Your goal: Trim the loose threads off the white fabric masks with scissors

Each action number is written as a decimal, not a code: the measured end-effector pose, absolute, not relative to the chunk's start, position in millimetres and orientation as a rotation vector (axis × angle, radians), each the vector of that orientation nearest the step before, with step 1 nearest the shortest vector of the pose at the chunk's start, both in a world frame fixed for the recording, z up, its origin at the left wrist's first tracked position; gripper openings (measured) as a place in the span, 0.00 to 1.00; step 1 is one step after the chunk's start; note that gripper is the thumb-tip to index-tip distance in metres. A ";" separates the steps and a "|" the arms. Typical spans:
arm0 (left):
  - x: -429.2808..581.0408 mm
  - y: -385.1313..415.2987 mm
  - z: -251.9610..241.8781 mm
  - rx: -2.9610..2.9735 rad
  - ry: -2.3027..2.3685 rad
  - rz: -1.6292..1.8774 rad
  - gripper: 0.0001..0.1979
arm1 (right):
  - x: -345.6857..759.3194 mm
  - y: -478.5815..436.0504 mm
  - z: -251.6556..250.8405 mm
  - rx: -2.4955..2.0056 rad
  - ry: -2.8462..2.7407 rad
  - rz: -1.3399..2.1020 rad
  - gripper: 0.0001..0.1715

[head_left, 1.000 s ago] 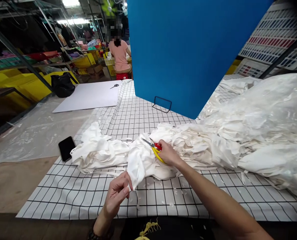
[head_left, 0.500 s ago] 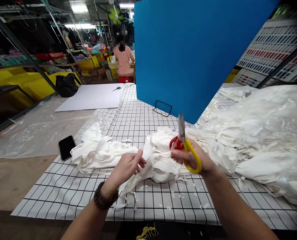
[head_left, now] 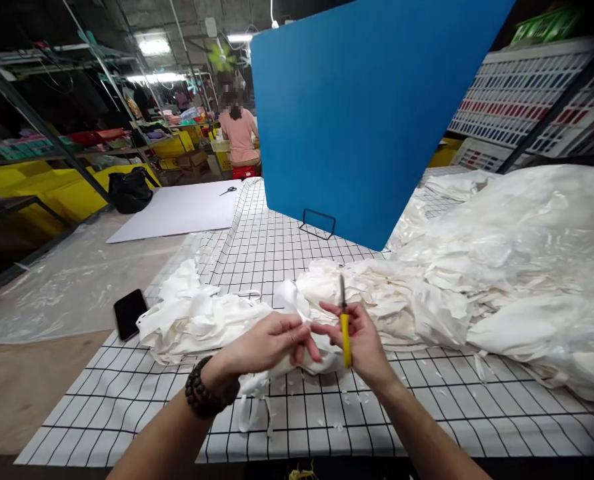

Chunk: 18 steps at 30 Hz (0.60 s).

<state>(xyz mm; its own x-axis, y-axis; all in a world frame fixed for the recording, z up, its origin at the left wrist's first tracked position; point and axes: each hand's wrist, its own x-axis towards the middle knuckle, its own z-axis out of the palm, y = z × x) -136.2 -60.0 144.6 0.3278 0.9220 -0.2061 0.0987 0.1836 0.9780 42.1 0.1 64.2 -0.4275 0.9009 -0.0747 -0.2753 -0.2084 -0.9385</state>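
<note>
Yellow-handled scissors (head_left: 346, 333) hang in my right hand (head_left: 364, 343), blades pointing up and away. Its index finger reaches toward my left hand. My left hand (head_left: 271, 340), with a dark beaded bracelet at the wrist, has thumb and fingers pinched on white fabric (head_left: 293, 300) at the middle of the table. The fingertips of both hands nearly meet, and they partly hide the cloth there. A pile of white fabric pieces (head_left: 197, 320) lies left of my hands, and a larger heap (head_left: 437, 300) spreads to the right. Small white scraps lie on the checked cloth below.
A black phone (head_left: 131, 314) lies at the left. Behind stand a big blue board (head_left: 371, 127) and a thin black wire stand (head_left: 318, 224). Small scissors (head_left: 231, 191) rest on a white board (head_left: 181, 210). A person in pink (head_left: 241, 133) sits farther back.
My hands have come together, the right one moving left and the scissors turning edge-on. My left fingers have moved right to the fabric. The view has shifted slightly.
</note>
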 end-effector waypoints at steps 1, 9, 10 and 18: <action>-126.6 -62.4 151.7 1.249 1.011 0.771 0.19 | 39.6 0.4 62.8 -0.795 -1.188 1.821 0.28; -101.8 -84.4 158.9 1.151 1.070 0.997 0.11 | 44.7 17.9 79.6 -0.689 -1.130 1.795 0.26; -103.0 -87.0 155.0 1.122 1.096 1.050 0.10 | 47.3 25.4 82.5 -0.691 -1.138 1.757 0.26; -95.3 -93.9 133.7 1.354 1.447 1.462 0.09 | 21.9 30.9 68.1 -0.593 -1.478 2.054 0.29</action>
<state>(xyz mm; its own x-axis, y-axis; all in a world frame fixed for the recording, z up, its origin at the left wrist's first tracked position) -95.3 -93.9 133.7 -0.2406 0.9474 0.2113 0.2021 -0.1640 0.9655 21.9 30.9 68.1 -0.7596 0.6491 -0.0413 -0.1671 -0.2561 -0.9521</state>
